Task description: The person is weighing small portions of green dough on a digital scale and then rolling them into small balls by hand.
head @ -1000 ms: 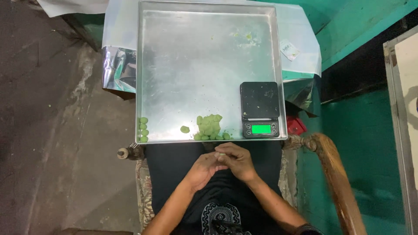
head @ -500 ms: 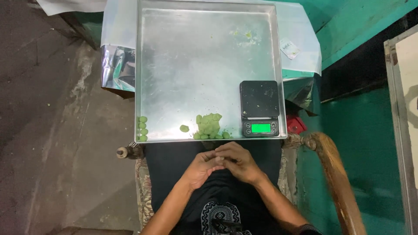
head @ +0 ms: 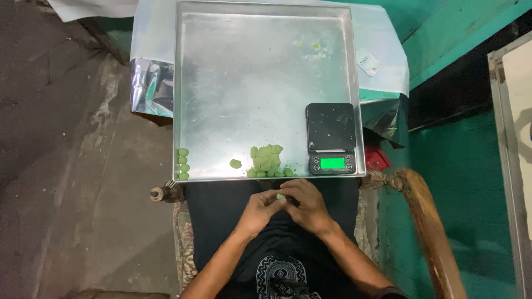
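Here both hands meet over the lap, the left hand (head: 259,210) and right hand (head: 306,204) with fingertips together, each grip pinched on a small green dough piece (head: 281,196) between them. Just beyond the grip lies the near rim of a metal tray (head: 266,83). On it, right ahead of the grip, sits a green dough heap (head: 267,159); a row of balls (head: 183,164) lies off to the left, a black scale (head: 331,138) to the right.

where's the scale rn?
In the head view, the black digital scale sits in the near right corner of the metal tray, just right of the green dough pile and beyond the right hand.
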